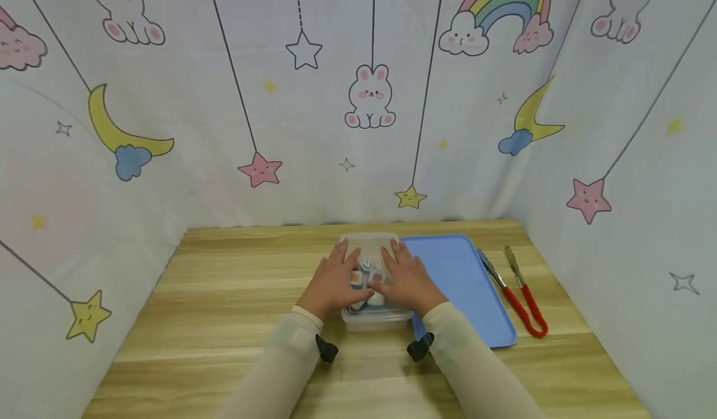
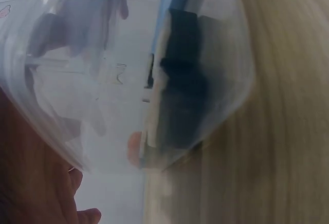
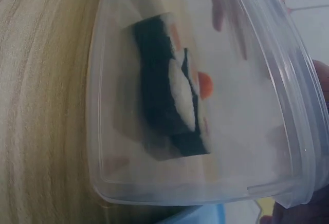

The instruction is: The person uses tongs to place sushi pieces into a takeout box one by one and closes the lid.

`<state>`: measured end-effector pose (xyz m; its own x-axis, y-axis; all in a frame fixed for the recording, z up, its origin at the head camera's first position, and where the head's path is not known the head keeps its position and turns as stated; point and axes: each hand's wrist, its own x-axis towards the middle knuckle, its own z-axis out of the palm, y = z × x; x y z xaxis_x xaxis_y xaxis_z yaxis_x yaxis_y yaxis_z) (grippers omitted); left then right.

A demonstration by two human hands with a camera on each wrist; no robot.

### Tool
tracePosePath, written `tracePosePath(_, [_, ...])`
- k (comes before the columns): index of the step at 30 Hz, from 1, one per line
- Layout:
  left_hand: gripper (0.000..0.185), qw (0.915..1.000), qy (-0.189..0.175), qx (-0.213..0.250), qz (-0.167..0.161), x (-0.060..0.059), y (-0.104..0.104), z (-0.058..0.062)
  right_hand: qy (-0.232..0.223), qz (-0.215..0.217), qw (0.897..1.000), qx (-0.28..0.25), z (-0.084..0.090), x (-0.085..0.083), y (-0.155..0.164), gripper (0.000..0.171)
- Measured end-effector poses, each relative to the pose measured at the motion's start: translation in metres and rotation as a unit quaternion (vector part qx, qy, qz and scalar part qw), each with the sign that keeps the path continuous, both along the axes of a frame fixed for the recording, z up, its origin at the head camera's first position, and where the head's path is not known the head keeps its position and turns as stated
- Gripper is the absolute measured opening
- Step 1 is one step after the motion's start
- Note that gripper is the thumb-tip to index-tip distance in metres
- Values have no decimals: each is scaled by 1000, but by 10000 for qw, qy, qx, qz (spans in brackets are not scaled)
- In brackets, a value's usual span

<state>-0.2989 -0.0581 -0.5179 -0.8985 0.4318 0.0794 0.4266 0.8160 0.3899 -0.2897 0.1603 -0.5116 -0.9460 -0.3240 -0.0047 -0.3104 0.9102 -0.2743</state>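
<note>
A clear plastic container with a see-through lid stands at the middle of the table. Inside it lie several sushi pieces, white with dark wraps and some orange or pink centres. In the right wrist view, dark-wrapped sushi shows through the container's wall. My left hand rests on the lid's left side with fingers spread, and my right hand lies likewise on its right side. Both thumbs point inward over the middle. Through the wall in the left wrist view, a dark-wrapped piece appears.
Just right of the container a blue tray lies flat, partly behind my right forearm. Farther right are tongs with red handles, one arm close by the tray's edge. A patterned curtain encloses the wooden table at back and sides.
</note>
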Motion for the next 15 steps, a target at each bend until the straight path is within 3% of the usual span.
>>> tracePosePath(6, [102,9995,305,-17,45,-1,3,-3,235,-24,9995,-195,-5,-3,2,92])
tracePosePath(15, [102,9997,200,139,-44,1,4,-5,170,-132,9987,-458,-5,2,2,93])
